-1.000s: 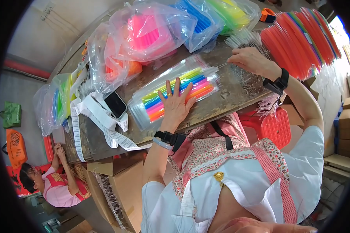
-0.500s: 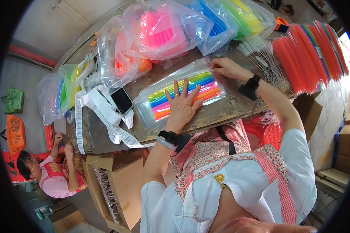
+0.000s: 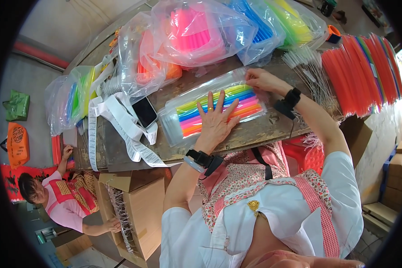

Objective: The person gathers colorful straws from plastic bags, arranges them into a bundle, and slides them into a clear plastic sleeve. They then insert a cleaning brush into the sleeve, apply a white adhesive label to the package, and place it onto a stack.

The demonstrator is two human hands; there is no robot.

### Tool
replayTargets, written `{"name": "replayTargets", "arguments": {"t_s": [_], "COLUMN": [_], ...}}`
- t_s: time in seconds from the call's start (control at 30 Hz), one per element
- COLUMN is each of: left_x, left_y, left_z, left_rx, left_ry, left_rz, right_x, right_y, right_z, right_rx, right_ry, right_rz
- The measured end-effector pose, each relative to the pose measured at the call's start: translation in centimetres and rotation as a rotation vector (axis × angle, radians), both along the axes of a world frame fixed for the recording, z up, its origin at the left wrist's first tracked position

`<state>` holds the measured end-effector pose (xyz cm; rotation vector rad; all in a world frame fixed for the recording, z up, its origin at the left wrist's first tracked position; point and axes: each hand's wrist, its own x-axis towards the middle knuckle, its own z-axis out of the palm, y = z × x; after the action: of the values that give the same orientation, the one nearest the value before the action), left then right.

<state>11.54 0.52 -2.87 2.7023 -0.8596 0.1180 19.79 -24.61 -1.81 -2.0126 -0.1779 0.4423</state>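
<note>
A clear plastic bag (image 3: 169, 119) lies on the worn wooden table, on a stack of similar bags. Inside it sits a row of slim plastic strips (image 3: 190, 128) in yellow-green, blue, pink and orange. My left hand (image 3: 215, 123) presses flat on the bag with fingers spread, a ring on one of them. At the bag's far right end, my right hand (image 3: 265, 81) has its fingers pinched together on the bag's edge. Its fingertips are partly hidden, so the exact grip is hard to see.
Behind are clear bags of pink (image 3: 190, 33), blue (image 3: 252, 27) and yellow strips. Wire sticks (image 3: 310, 67) and red sleeves (image 3: 348, 76) lie right. Left are a phone (image 3: 144, 111) and label strips (image 3: 120, 117). A co-worker (image 3: 71, 196) reaches to a cardboard box (image 3: 143, 219).
The view has shifted slightly. My hands keep nearly the same places on the bag. The co-worker's hands, close together before, have parted, one now at the cardboard box.
</note>
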Motion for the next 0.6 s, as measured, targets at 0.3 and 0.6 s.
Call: {"name": "replayTargets", "arguments": {"t_s": [0.3,0.6], "left_x": [-0.1,-0.1], "left_y": [-0.2,-0.1], "left_z": [-0.4,-0.5], "left_rx": [0.004,-0.017], "left_ry": [-0.039,-0.038], "left_rz": [0.014,0.026], "right_x": [-0.2,-0.5], "right_y": [-2.0,-0.4], "right_z": [1.1,0.0], "right_rx": [-0.111,-0.295], "right_ry": [-0.010,-0.335], "right_rz": [0.021,-0.078]}}
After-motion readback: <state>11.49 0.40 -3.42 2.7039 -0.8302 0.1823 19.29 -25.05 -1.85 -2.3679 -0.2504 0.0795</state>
